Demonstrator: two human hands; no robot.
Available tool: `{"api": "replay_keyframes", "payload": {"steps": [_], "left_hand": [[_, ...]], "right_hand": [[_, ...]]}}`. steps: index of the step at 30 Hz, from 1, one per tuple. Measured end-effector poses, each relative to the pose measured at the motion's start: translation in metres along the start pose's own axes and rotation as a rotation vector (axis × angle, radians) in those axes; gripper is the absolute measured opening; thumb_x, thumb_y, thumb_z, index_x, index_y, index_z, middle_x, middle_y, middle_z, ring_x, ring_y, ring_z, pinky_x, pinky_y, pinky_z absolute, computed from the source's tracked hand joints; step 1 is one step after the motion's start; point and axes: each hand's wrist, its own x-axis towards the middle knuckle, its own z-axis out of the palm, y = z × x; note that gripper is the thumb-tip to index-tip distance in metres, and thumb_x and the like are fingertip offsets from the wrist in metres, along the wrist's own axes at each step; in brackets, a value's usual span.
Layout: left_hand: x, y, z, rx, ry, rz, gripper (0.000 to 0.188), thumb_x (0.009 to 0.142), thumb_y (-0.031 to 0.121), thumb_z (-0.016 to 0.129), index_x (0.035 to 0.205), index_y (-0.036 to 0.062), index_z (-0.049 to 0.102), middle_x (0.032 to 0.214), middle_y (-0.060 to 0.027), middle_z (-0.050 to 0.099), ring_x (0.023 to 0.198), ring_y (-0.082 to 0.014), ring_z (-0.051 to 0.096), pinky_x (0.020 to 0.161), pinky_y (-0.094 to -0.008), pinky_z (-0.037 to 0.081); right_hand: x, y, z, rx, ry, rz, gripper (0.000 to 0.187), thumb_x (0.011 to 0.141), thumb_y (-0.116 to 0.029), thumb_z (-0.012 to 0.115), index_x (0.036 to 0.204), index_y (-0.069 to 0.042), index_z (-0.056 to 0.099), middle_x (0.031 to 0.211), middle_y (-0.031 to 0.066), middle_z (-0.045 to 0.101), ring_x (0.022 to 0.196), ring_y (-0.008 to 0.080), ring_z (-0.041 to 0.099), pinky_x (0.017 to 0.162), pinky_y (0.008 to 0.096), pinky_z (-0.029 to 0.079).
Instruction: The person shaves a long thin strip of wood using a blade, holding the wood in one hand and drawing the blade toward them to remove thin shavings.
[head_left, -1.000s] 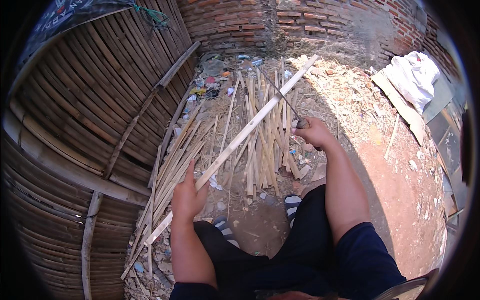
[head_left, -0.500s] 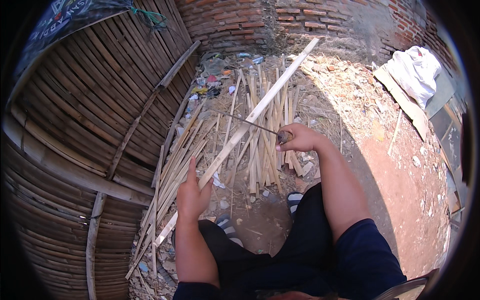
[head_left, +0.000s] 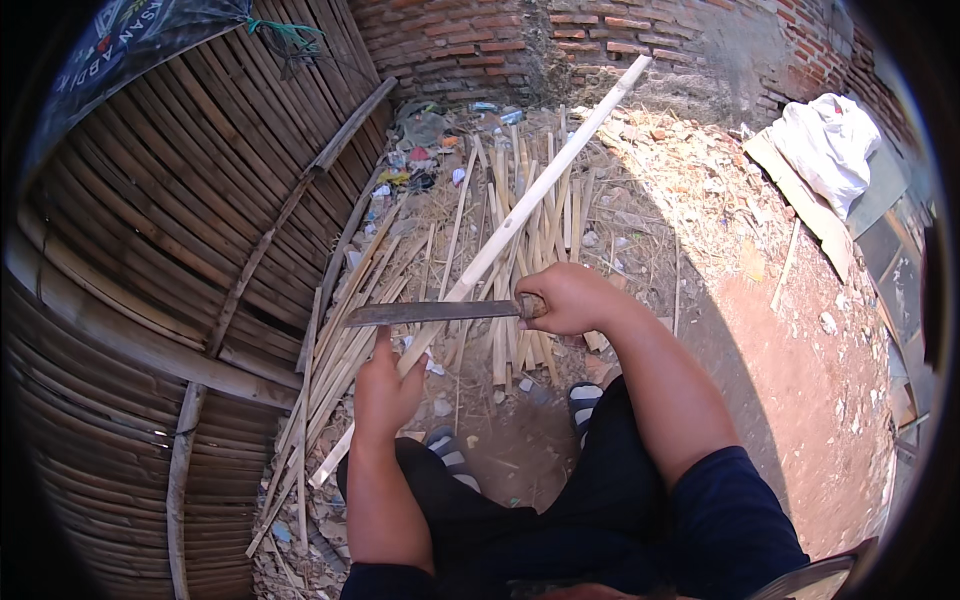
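A long pale bamboo strip (head_left: 560,170) slants from near my left knee up toward the brick wall. Gripping its lower part is my left hand (head_left: 388,392), with the index finger stretched forward and the palm side hidden. My right hand (head_left: 568,298) is wrapped round the handle of a machete (head_left: 432,312). The dark blade lies nearly level across the strip, broad side showing, its tip pointing left, just beyond my left fingertip. Whether blade and strip touch I cannot tell.
Several split strips (head_left: 548,235) lie heaped ahead, and more (head_left: 345,345) lie along the slatted bamboo wall (head_left: 130,200) at left. A brick wall (head_left: 460,50) closes the far side. Litter (head_left: 420,150) covers the ground there. A white sack (head_left: 825,150) sits at right.
The machete has swung from pointing up-left, seen edge-on, to nearly level with its broad side showing. My right hand has moved left and slightly nearer. My left hand keeps its hold.
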Motion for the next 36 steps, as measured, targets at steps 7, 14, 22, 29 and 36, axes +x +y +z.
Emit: {"api": "replay_keyframes", "payload": {"steps": [7,14,22,29,36], "left_hand": [[-0.002,-0.002,-0.012,-0.02,-0.018,-0.05,0.085,0.095,0.011,0.076,0.168,0.0027,0.033,0.095,-0.0227,0.079,0.079,-0.024,0.078,0.071,-0.0344,0.057],[0.0,0.008,-0.006,0.017,-0.044,-0.095,0.085,0.096,0.017,0.076,0.168,0.0031,0.033,0.09,-0.0236,0.078,0.079,-0.0296,0.078,0.074,-0.037,0.058],[-0.006,-0.019,-0.005,0.077,-0.023,-0.068,0.088,0.094,0.026,0.078,0.168,0.0081,0.034,0.082,-0.0231,0.074,0.078,-0.0455,0.074,0.07,-0.0506,0.056],[-0.003,0.001,-0.013,0.211,-0.06,-0.049,0.09,0.092,0.021,0.08,0.168,0.0061,0.034,0.074,-0.0187,0.071,0.066,-0.0351,0.072,0.064,-0.0418,0.053],[0.002,0.009,-0.003,0.124,-0.137,-0.125,0.091,0.093,0.021,0.078,0.169,0.0029,0.031,0.075,-0.0197,0.072,0.069,-0.0373,0.073,0.066,-0.0436,0.055]], "right_hand": [[0.001,0.078,-0.006,0.383,0.385,0.26,0.044,0.089,-0.038,0.084,0.116,-0.004,0.075,0.106,0.0224,0.076,0.104,0.037,0.074,0.093,0.0467,0.055],[-0.001,0.06,0.005,0.349,0.345,0.217,0.053,0.089,-0.041,0.084,0.125,-0.002,0.073,0.111,0.0249,0.076,0.107,0.0383,0.074,0.097,0.0474,0.056],[0.018,0.008,0.012,0.046,0.016,-0.014,0.055,0.086,-0.043,0.085,0.122,-0.002,0.073,0.106,0.0242,0.076,0.102,0.0422,0.074,0.09,0.0496,0.056],[0.008,0.082,0.003,0.358,0.233,0.34,0.055,0.088,-0.041,0.084,0.125,-0.003,0.073,0.111,0.0228,0.077,0.108,0.0403,0.074,0.094,0.0481,0.057],[0.006,0.012,0.019,0.042,0.049,0.002,0.042,0.086,-0.038,0.087,0.108,-0.004,0.074,0.093,0.0211,0.074,0.091,0.0384,0.073,0.081,0.0471,0.055]]}}
